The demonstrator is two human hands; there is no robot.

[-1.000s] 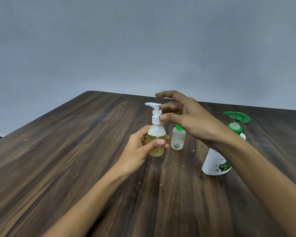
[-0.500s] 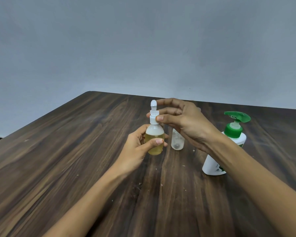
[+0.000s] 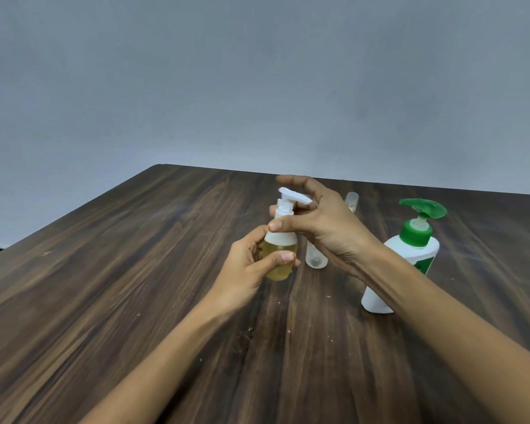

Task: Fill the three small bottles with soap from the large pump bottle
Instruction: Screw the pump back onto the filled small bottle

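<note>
Dark wooden table (image 3: pixel 135 270) — large pump bottle (image 3: pixel 410 258), two small bottles (image 3: pixel 315 258) standing.

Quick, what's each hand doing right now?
Left hand: grips the small pump bottle.
Right hand: fingers on the bottle's white pump top, apparently twisting it.

bare table (image 3: pixel 104 286) left, clear bottle (image 3: pixel 315 260) and pump bottle (image 3: pixel 410 255) crowding right

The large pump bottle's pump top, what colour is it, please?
Green pump top, on a white bottle; head view.
</note>
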